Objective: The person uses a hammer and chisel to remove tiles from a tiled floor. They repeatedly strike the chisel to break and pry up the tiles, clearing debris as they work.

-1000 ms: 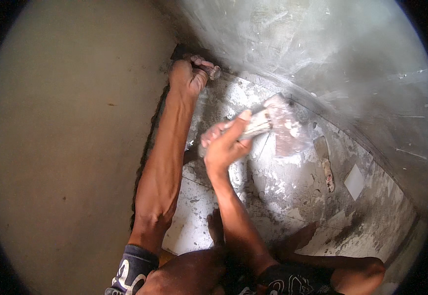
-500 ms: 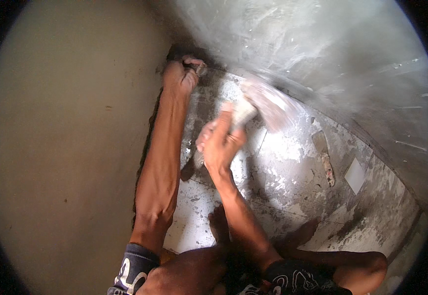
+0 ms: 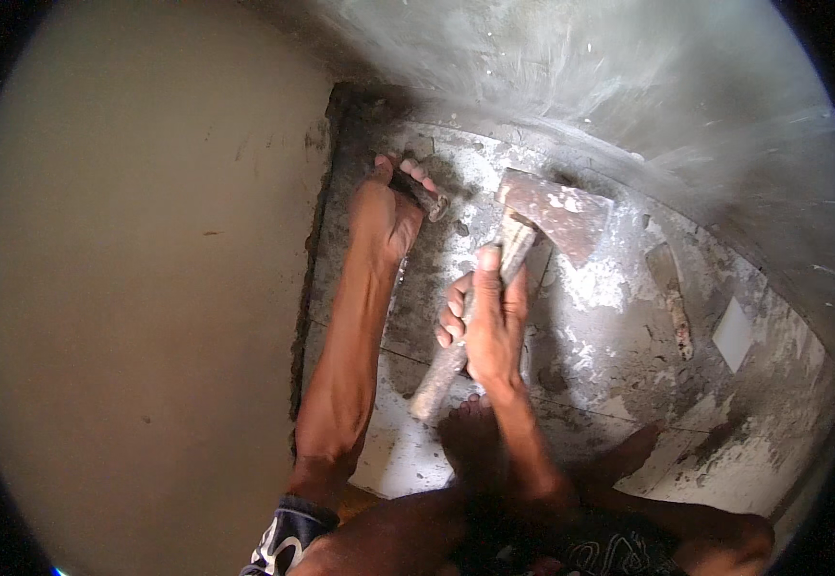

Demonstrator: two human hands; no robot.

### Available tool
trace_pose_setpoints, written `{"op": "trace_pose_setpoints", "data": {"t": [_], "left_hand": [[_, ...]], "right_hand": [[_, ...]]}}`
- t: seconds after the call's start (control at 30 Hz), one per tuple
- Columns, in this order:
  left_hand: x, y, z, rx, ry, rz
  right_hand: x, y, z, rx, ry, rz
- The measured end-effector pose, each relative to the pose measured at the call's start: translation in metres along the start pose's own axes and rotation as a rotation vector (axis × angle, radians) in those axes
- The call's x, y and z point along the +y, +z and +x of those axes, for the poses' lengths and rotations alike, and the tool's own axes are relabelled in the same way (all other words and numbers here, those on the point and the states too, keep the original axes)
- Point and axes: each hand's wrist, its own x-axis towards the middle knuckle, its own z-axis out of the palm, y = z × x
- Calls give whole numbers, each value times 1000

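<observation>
My left hand (image 3: 386, 213) is closed around a short dark chisel-like metal bar (image 3: 424, 198), its blunt end pointing right. It is close to the floor, near the corner where the walls meet. To its right, my right hand (image 3: 492, 317) grips an axe by its worn wooden handle (image 3: 440, 382). The broad, rusty axe head (image 3: 559, 211) is spattered with pale material and sits beyond my fingers, apart from the bar. The bar's other end is hidden by my left hand.
A plain beige wall (image 3: 139, 288) rises on the left, a grey smeared wall (image 3: 705, 125) at the far right. On the patchy tiled floor (image 3: 580, 355) lie a scraper (image 3: 672, 302) and a white diamond-shaped piece (image 3: 733, 334). My bare foot (image 3: 472, 432) is below the axe handle.
My left hand has come back from the corner, nearer and to the right, showing more of the bar. The axe, blurred by motion before, now appears sharp; its handle has swung into view.
</observation>
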Motion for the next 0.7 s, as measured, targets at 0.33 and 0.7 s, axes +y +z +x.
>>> {"op": "trace_pose_setpoints", "data": {"t": [0.33, 0.7], "left_hand": [[10, 12, 34, -49, 71, 270], [21, 15, 61, -163, -158, 542]], "right_hand": [[-20, -37, -1, 154, 106, -134], [-19, -48, -20, 131, 74, -213]]}}
